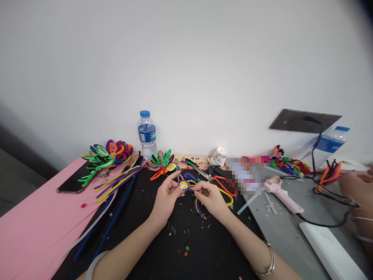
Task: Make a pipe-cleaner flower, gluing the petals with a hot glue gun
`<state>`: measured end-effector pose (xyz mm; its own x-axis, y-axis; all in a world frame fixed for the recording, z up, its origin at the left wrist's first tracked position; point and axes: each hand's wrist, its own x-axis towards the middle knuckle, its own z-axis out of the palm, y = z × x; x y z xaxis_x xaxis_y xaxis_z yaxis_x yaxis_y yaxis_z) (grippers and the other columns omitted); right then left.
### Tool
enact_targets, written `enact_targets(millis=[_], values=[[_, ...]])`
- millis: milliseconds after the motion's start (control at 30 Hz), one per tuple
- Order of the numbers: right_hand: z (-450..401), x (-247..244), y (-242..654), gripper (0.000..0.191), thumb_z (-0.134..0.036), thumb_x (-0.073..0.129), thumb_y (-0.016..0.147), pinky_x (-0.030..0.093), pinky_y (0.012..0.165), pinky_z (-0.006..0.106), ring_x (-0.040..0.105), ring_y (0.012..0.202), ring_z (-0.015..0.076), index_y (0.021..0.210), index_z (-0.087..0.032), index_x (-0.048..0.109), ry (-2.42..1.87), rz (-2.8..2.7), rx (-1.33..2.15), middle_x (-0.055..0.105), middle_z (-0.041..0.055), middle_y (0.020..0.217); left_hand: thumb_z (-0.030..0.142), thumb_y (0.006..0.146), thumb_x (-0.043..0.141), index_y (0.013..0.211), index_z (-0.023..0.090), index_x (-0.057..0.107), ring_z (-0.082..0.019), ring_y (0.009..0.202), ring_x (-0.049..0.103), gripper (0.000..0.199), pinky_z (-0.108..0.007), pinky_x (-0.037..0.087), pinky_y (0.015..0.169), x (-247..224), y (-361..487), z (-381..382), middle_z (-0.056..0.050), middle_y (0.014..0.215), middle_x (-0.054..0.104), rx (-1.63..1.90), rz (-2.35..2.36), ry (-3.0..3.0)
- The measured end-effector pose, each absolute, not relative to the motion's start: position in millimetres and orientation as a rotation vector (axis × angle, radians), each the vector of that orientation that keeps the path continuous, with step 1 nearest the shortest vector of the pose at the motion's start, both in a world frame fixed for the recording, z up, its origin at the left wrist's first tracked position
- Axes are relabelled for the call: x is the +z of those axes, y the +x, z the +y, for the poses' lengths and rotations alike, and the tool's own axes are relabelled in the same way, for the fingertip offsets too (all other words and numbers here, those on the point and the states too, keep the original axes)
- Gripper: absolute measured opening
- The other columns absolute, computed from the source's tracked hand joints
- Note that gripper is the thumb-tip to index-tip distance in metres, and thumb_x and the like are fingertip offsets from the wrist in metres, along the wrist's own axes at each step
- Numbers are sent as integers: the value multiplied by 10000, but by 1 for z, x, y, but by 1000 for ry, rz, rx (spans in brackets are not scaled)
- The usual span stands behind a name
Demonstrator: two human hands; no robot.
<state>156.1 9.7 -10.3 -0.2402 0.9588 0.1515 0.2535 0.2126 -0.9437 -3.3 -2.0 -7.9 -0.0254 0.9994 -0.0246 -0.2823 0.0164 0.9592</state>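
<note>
as l hand (166,195) pinches yellow-purple pipe-cleaner piece (184,185) above black mat (186,237), r hand (210,198) grips its r edge w/ fingertips | scissors (203,173) just behind, orange handles to r | btl (147,136) upright by wall, back l | glue gun (284,196) on grey tabletop (279,233), r side | phone (72,179) far l, partly under green pipe-cleaner bunch (100,157)

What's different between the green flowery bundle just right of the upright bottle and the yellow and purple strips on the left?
The flowery bundle is bent into loops; the strips lie nearly straight. The bundle also shows green and orange, the strips yellow and purple. Both look fuzzy.
</note>
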Motion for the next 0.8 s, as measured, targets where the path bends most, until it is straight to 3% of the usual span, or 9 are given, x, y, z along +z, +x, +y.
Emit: enact_targets(millis=[67, 200, 333, 467, 600, 733, 800], values=[[10, -10, 156, 51, -190, 545, 702, 402, 532, 235, 487, 540, 112, 714, -164, 587, -1155, -1659, 1082, 556, -5, 634, 247, 682, 633, 996, 152, 617, -105, 615, 549, 329, -259, 488, 644, -7, -3, -2, 35, 667, 521, 1311, 1038, 983], [9, -9, 156, 46, -178, 541, 700, 395, 532, 233, 484, 540, 112, 709, -162, 584, -1151, -1659, 1079, 546, -9, 624, 233, 676, 639, 1149, 183, 528, -103, 590, 541, 488, -268, 493, 640, -5, -3, -3, 59, 629, 491, 1350, 1038, 952], [9, -9, 157, 48, -177, 541, 698, 387, 525, 231, 476, 533, 109, 710, -162, 585, -1153, -1663, 1085, 539, -13, 619, 246, 676, 637, 1018, 142, 614, -105, 614, 543, 358, -269, 490, 653, -4, -2, -3, 27, 675, 534, 1310, 1043, 970], [9, -10, 156, 51, -177, 540, 695, 384, 527, 232, 478, 540, 113, 709, -163, 586, -1152, -1659, 1086, 541, -10, 621, 239, 674, 641, 1146, 187, 543, -98, 591, 534, 485, -260, 490, 639, -5, -3, -3, 55, 631, 507, 1343, 1042, 965], [10, -10, 156, 49, -171, 541, 694, 379, 524, 234, 468, 533, 109, 709, -159, 586, -1154, -1655, 1091, 543, -5, 633, 250, 694, 625, 1028, 156, 615, -104, 634, 551, 347, -254, 486, 657, -8, -4, -2, 23, 693, 546, 1309, 1037, 996], [10, -10, 156, 49, -169, 541, 694, 371, 515, 232, 457, 522, 106, 711, -158, 585, -1159, -1649, 1095, 535, -10, 619, 236, 678, 641, 1143, 186, 547, -97, 594, 540, 477, -252, 486, 636, -8, -3, -3, 55, 638, 506, 1343, 1051, 960], [10, -10, 156, 53, -171, 542, 695, 373, 519, 232, 462, 528, 107, 717, -160, 589, -1151, -1649, 1099, 540, -8, 628, 240, 679, 640, 1072, 155, 596, -96, 608, 541, 404, -242, 480, 639, -7, -3, -3, 33, 678, 538, 1314, 1063, 971]])
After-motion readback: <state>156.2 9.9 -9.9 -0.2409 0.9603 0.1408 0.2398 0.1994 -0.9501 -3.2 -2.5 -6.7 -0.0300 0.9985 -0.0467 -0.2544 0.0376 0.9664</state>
